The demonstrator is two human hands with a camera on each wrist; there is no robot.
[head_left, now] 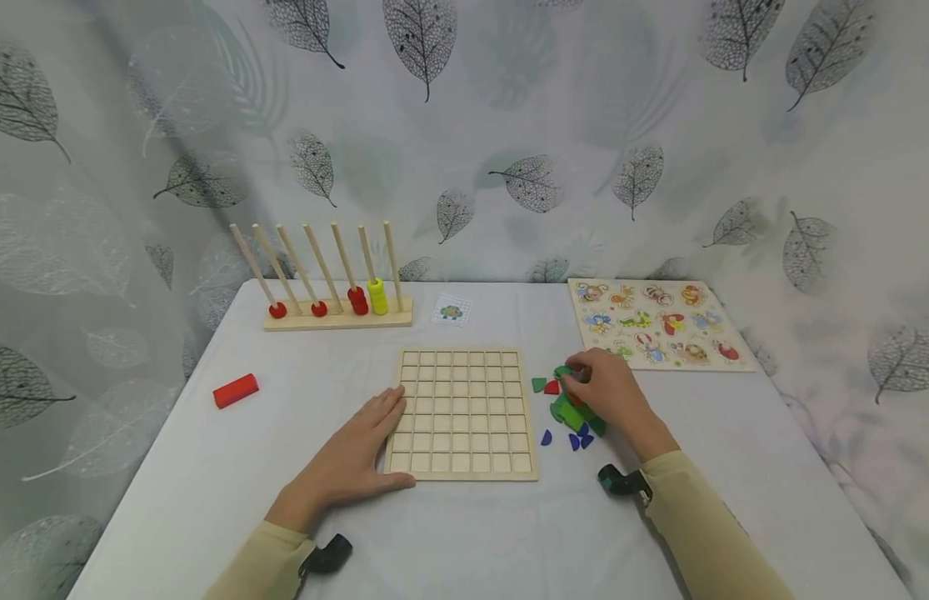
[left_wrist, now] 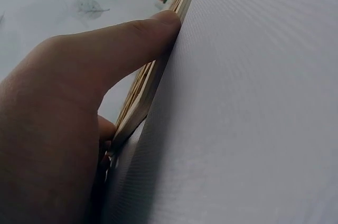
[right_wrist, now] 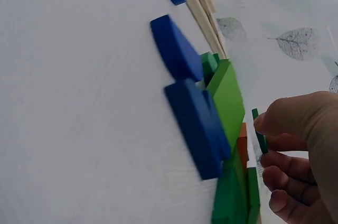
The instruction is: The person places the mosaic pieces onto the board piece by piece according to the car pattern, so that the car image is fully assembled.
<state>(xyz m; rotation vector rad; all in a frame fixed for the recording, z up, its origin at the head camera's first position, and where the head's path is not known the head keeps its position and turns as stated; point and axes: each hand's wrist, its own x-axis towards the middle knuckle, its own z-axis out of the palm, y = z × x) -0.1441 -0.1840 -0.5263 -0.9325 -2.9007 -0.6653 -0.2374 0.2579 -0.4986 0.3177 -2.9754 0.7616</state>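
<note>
A square wooden grid board (head_left: 462, 477) lies flat on the white table. My left hand (head_left: 353, 454) rests against its lower left corner, fingers straight along the left side and thumb along the near edge; the left wrist view shows the thumb (left_wrist: 137, 39) touching the rim. Right of the board, my right hand (head_left: 612, 396) pinches a small thin green piece (right_wrist: 260, 131) between thumb and fingers, held above a loose pile. The pile has several green pieces (head_left: 571, 414), a red piece (head_left: 551, 387) and several blue pieces (right_wrist: 177, 49).
At the back left stands a wooden peg rack (head_left: 337, 320) with red and yellow rings on some pegs. A small picture card (head_left: 452, 310) lies behind the board. An insect puzzle board (head_left: 662, 325) is at the back right, a red cylinder (head_left: 236, 391) at the left.
</note>
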